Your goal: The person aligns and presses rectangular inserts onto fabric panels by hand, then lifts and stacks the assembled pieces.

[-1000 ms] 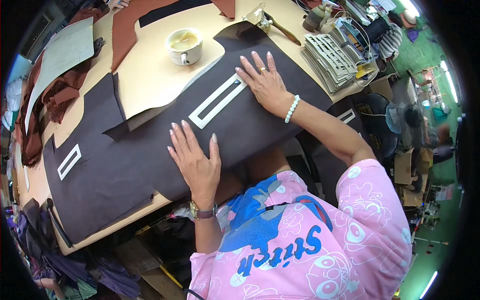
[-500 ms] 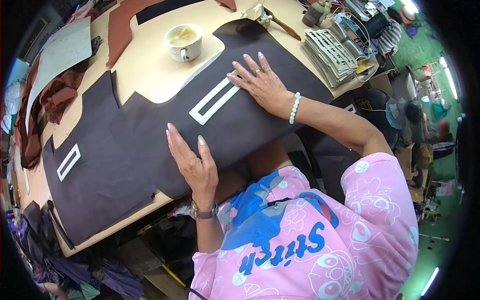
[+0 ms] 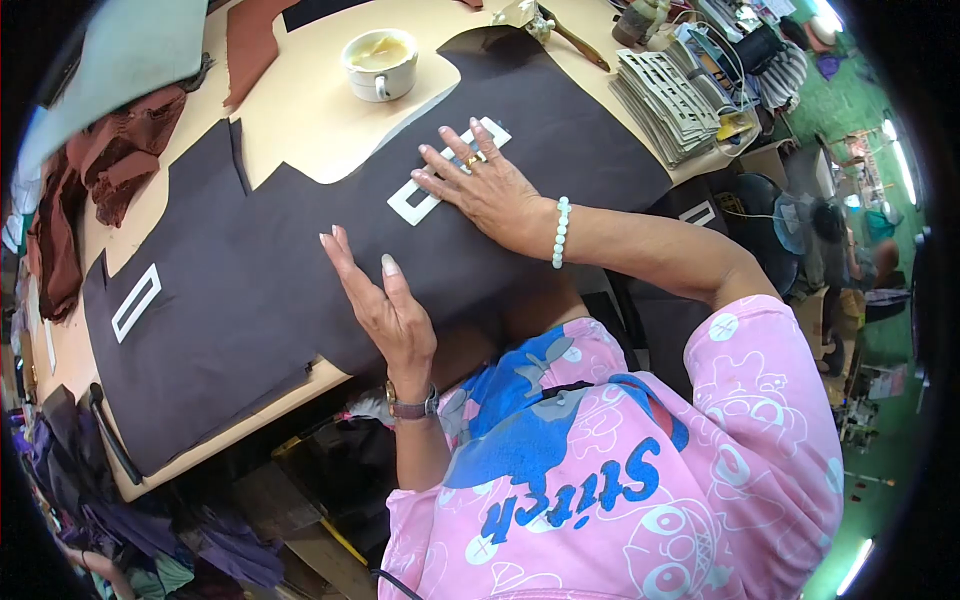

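Observation:
A dark fabric piece [image 3: 240, 290] is spread over the table. On it lies a white rectangular strip with a long slot [image 3: 412, 207], and my right hand [image 3: 497, 195] rests flat across its middle, fingers stretched out. Both ends of the strip show beyond my fingers. My left hand [image 3: 393, 315] is by the front edge of the fabric, fingers extended and thumb apart, with nothing in it. Farther left on the same fabric is a smaller white slotted strip [image 3: 137, 303].
A white cup [image 3: 380, 75] of pale paste stands behind the fabric. At the back right are a brush [image 3: 575, 42] and a stack of slotted cards [image 3: 665, 105]. Reddish-brown cloth [image 3: 115, 165] lies bunched at left; a black-handled object [image 3: 113, 440] sits at the front-left edge.
My right hand has slid left and toward me along the strip, from its far end to its middle. My left hand has shifted only slightly.

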Action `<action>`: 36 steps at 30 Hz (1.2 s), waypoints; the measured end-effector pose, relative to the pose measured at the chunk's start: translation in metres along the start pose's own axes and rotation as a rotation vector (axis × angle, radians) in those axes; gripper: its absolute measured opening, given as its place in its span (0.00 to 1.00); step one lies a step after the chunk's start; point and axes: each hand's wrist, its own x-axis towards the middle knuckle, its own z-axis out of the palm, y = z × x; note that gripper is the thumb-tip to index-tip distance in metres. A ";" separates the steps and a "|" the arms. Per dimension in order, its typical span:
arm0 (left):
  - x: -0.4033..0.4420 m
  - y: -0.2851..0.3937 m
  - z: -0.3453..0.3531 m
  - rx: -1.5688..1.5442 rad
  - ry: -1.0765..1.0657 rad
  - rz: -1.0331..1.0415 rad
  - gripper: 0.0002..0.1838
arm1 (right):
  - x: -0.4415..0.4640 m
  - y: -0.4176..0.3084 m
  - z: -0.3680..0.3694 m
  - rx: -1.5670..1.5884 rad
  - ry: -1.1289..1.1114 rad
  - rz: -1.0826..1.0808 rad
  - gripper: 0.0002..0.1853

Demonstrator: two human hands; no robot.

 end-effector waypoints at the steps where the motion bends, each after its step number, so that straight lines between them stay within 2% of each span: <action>1: 0.000 0.000 0.000 -0.015 0.006 -0.006 0.32 | 0.001 -0.003 0.000 0.021 0.026 0.001 0.30; 16: 0.001 -0.002 0.002 0.010 0.006 -0.015 0.32 | 0.002 -0.020 -0.010 0.127 0.063 -0.073 0.30; 19: 0.001 -0.001 0.004 0.033 -0.007 -0.010 0.33 | 0.000 -0.012 -0.001 0.420 0.119 -0.136 0.32; 22: 0.001 -0.001 0.007 0.098 -0.021 -0.017 0.33 | -0.001 0.013 -0.003 0.815 -0.030 -0.259 0.34; 23: 0.002 -0.002 0.008 0.124 -0.027 -0.014 0.33 | -0.002 0.019 0.005 1.020 0.011 -0.231 0.38; 26: 0.002 0.001 0.009 0.167 -0.043 -0.024 0.33 | -0.009 0.048 0.026 1.176 0.236 0.093 0.34; 27: 0.003 0.004 0.009 0.162 -0.048 -0.040 0.33 | -0.010 0.063 0.037 1.150 0.334 0.216 0.33; 29: 0.004 0.008 0.007 0.163 -0.049 -0.059 0.33 | -0.017 0.087 0.063 0.703 0.406 0.484 0.30; 30: 0.005 0.006 0.003 0.282 -0.017 0.002 0.33 | -0.018 0.099 0.079 0.477 0.465 0.575 0.29; 32: 0.009 0.007 -0.010 0.652 0.070 0.056 0.34 | -0.024 0.120 0.100 0.548 0.362 0.677 0.29; 34: 0.016 -0.004 -0.027 0.945 0.140 0.013 0.34 | -0.023 0.140 0.115 0.586 0.319 0.741 0.29; 36: 0.020 -0.024 -0.040 1.132 0.168 -0.145 0.34 | -0.017 0.147 0.132 0.603 0.320 0.767 0.30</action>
